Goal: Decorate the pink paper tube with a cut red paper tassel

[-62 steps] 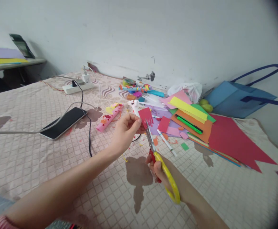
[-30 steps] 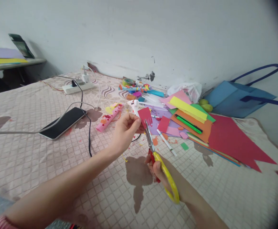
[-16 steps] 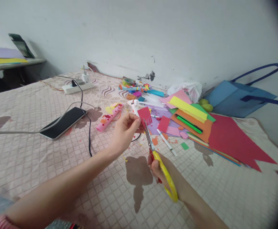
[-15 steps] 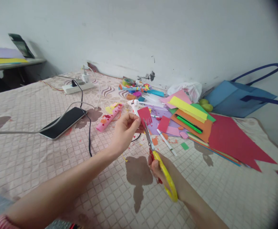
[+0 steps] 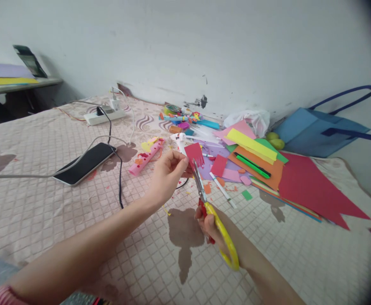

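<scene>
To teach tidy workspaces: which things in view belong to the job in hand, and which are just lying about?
In use:
fringed red paper, pinched in left hand
scissors, held in right hand

Lying about:
black device
power strip
blue bag

Left arm: pink sleeve (image 5: 2, 296), fine ribbed or striped texture, slightly puckered at the hem, deeper pink along the edge. Only the cuff end shows, below and left of the phone (image 5: 86, 164). Left forearm (image 5: 86, 248) bare from hem to wrist, slim, smooth outline. Left hand (image 5: 168, 176) bare, right of the phone; thumbnail looks short, finish too small to tell. Right hand (image 5: 210, 226) bare, partly hidden. Right forearm (image 5: 261, 273) bare along the visible length, slim too.
</scene>
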A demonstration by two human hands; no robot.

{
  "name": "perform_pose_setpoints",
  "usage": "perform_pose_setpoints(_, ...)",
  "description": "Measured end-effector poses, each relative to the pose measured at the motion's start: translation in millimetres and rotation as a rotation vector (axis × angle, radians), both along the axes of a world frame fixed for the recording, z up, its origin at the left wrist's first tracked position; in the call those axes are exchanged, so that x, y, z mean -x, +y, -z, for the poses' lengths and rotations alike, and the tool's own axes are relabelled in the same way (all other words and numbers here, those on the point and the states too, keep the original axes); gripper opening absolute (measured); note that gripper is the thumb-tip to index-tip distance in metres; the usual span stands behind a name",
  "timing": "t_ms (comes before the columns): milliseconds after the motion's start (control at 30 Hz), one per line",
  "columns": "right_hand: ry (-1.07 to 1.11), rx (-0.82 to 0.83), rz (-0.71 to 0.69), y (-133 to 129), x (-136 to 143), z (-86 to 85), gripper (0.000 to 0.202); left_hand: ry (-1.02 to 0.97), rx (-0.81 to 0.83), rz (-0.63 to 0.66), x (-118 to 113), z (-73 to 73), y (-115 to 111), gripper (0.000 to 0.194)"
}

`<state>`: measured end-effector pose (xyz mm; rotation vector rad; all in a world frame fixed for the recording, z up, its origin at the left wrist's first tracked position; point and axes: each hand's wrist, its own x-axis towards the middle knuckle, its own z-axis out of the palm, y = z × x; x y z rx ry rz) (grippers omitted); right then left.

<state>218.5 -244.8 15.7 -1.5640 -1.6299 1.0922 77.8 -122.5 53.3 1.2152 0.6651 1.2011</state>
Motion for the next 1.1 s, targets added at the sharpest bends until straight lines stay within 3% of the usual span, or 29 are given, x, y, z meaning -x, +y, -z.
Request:
perform_pose_setpoints(500,0.0,0.143,0.117,6,6,-9.8,0.065,-0.015,-0.003,-0.009,0,-0.5,0,0.014)
perform_pose_setpoints(633,0.009,0.098,0.114,7,6,-9.5,0.065,-0.02,0.0,-0.003,0,-0.7,0,0.014)
perform_pose_setpoints(867,0.009,-0.013,-0.015,1,2,-6.3,0.051,-0.003,0.003,-0.002,0,0.2,0,0.013)
perform_pose_setpoints(1100,-0.033,-0.007,0.006,1,2,-5.4,0.055,-0.013,-0.004,-0.008,-1,1.4,0,0.014)
